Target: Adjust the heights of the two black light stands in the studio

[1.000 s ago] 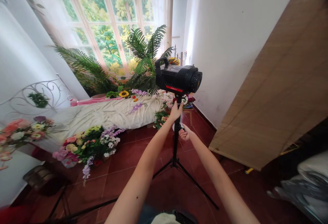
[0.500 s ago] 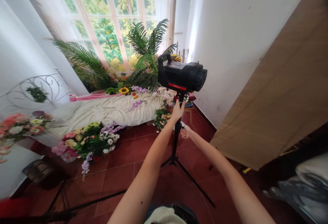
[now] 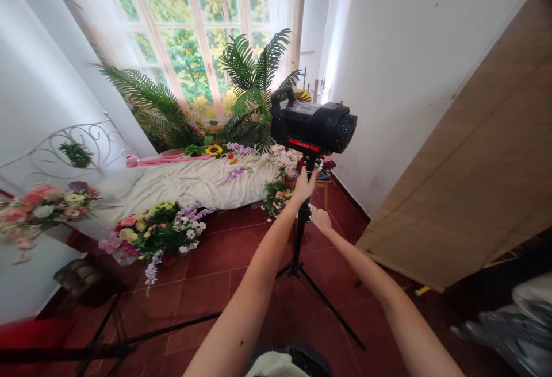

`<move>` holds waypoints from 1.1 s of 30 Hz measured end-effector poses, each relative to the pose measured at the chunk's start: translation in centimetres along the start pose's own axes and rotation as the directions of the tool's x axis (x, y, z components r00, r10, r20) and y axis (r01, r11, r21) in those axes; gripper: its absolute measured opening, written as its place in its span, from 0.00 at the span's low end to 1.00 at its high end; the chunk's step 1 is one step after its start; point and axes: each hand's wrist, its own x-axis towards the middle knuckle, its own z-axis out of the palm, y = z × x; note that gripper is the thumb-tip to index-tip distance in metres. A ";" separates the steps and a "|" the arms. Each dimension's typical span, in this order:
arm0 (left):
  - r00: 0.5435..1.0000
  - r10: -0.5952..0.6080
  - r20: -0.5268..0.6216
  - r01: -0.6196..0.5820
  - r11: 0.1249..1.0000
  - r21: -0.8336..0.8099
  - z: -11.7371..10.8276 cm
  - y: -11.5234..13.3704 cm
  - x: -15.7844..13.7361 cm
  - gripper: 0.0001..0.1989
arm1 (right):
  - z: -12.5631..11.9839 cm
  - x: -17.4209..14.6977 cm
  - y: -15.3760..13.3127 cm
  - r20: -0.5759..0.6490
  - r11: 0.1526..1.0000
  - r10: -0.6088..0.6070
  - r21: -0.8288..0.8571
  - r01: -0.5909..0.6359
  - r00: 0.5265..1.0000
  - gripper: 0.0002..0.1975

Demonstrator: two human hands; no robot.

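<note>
A black studio light (image 3: 313,125) with a top handle and a red label sits on top of a black light stand (image 3: 298,245). My left hand (image 3: 304,187) is closed around the stand's upper pole, just under the lamp. Lower down, my right hand (image 3: 321,219) is closed at the side of the pole's collar, its fingers on a locking knob that they mostly hide. The stand's legs are spread on the red tiled floor (image 3: 211,253).
A bed with a cream cover (image 3: 190,184) lies to the left beneath a window backdrop (image 3: 181,43). Flower bouquets (image 3: 161,230) and palm leaves (image 3: 254,72) surround it. A tan panel (image 3: 466,164) leans at right. Another black stand's leg (image 3: 172,329) crosses the floor at lower left.
My right hand has moved slightly up and turned at the pole's collar, its back now showing more. My left hand keeps its hold. The whole view has shifted a little.
</note>
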 end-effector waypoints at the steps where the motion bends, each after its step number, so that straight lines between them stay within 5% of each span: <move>1: 1.000 -0.005 -0.001 0.005 1.000 0.006 0.0 0.0 0.0 0.16 | 0.1 -0.1 0.1 -0.041 0.998 -0.033 -0.047 0.031 0.999 0.14; 7: 0.999 -0.030 -0.014 0.030 0.999 0.021 -0.1 0.4 -0.1 0.15 | 0.0 -0.3 1.0 -0.245 0.915 -0.269 -0.366 0.169 0.931 0.14; 10: 1.000 -0.019 -0.020 0.020 0.999 0.029 -0.1 0.4 -0.1 0.15 | -0.4 -0.2 1.1 -0.276 0.913 -0.352 -0.311 0.263 0.895 0.15; 12: 1.000 -0.012 -0.019 0.013 0.999 0.030 0.0 0.4 -0.1 0.15 | -0.5 -0.2 1.2 -0.308 0.931 -0.330 -0.263 0.253 0.893 0.17; 15: 1.000 -0.010 -0.015 0.010 0.999 0.032 0.0 0.1 -0.1 0.15 | -0.5 -0.2 1.5 -0.345 0.981 -0.116 -0.185 0.053 0.931 0.26; 17: 1.000 -0.009 -0.021 0.010 0.999 0.040 0.1 0.0 -0.1 0.15 | -0.4 -0.3 1.8 -0.275 0.997 0.070 -0.020 -0.078 0.959 0.32; 20: 0.999 -0.018 -0.032 0.020 0.999 0.048 0.1 0.0 0.0 0.14 | -0.3 -0.6 2.2 0.082 0.915 0.228 0.323 -0.242 0.970 0.33; 22: 0.999 -0.024 -0.032 0.025 0.999 0.042 0.1 0.1 0.0 0.14 | -0.4 -0.9 2.2 0.354 0.783 0.202 0.503 -0.368 0.913 0.30; 24: 0.999 -0.023 -0.030 0.024 0.999 0.031 0.1 0.2 -0.1 0.14 | -0.6 -1.2 2.1 0.493 0.641 0.109 0.629 -0.440 0.863 0.26; 28: 0.999 -0.029 -0.026 0.030 0.999 0.025 0.1 0.4 -0.1 0.14 | -0.4 -1.6 1.7 0.476 0.495 0.037 0.755 -0.430 0.879 0.23; 33: 0.999 -0.030 -0.040 0.031 0.999 0.023 0.2 0.7 -0.1 0.15 | 0.3 -1.5 1.6 0.392 0.572 0.075 0.736 -0.361 0.917 0.24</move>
